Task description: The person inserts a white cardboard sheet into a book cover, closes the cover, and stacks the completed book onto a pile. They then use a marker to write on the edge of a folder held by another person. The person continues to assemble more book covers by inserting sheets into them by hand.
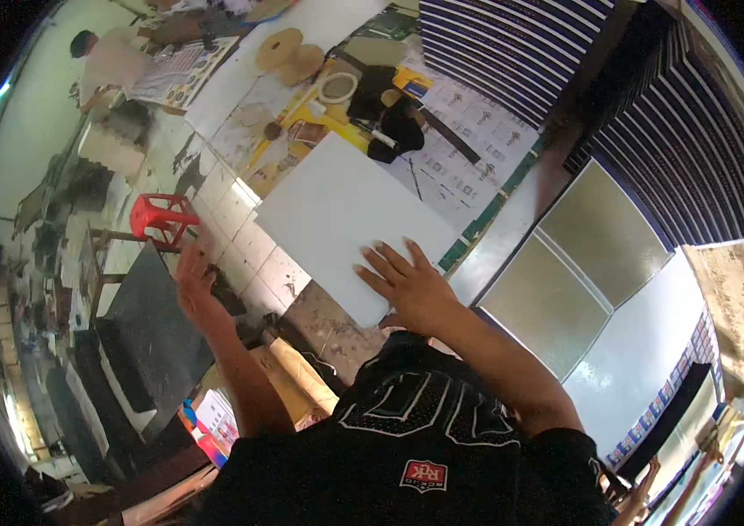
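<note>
A large white rectangular board (346, 206) lies over the near part of the worktable, with one corner reaching past the table edge toward me. My right hand (409, 287) rests flat on its near right part, fingers spread. Off to the left, my left hand (198, 285) is raised in the air, apart from the board, its fingers loosely extended and holding nothing. Beyond the board lie a pale tape roll (338, 87), a black bundled item (396, 123) and a dark flat strip (451, 136) on printed sheets (455, 167).
Tall stacks of dark, white-edged boards (512, 53) stand far right. An opened two-panel cover (578, 263) lies right of me. To the left are a red stool (162, 215) and a dark leaning panel (162, 324). Another person (118, 66) is at the far left; other hands show lower right.
</note>
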{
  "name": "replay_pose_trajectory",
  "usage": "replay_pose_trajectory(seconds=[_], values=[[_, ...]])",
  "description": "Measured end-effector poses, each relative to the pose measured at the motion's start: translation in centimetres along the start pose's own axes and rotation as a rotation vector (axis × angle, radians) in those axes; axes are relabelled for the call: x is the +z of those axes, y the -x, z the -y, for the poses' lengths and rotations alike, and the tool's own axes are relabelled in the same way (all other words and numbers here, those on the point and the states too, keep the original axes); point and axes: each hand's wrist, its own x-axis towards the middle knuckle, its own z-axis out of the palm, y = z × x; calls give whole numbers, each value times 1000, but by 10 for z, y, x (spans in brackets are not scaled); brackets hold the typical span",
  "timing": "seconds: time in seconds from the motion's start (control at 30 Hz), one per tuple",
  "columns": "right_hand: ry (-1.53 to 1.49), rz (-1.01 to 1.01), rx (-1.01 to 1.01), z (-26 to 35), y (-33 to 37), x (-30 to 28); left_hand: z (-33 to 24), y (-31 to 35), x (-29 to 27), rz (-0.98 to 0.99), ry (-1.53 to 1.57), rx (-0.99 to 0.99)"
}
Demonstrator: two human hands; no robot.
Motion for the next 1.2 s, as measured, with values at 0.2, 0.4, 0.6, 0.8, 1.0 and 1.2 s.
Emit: replay_pose_trajectory(seconds=[0.2, 0.4, 0.6, 0.8, 1.0, 1.2], values=[[-58, -124, -43, -4, 36, 18, 36, 3, -5, 172, -156, -111], [-82, -159, -114, -11, 37, 9, 28, -21, 35, 205, -267, 83], [-75, -151, -82, -20, 28, 38, -9, -17, 65, 289, -413, 169], [-66, -307, -63, -21, 47, 47, -21, 1, 59, 249, -433, 91], [-657, -807, -24, -37, 83, -55, -37, 13, 79, -6, -21, 54], [-1353, -1277, 719, -29, 234, -56, -85, 130, 155, 678, 316, -48]])
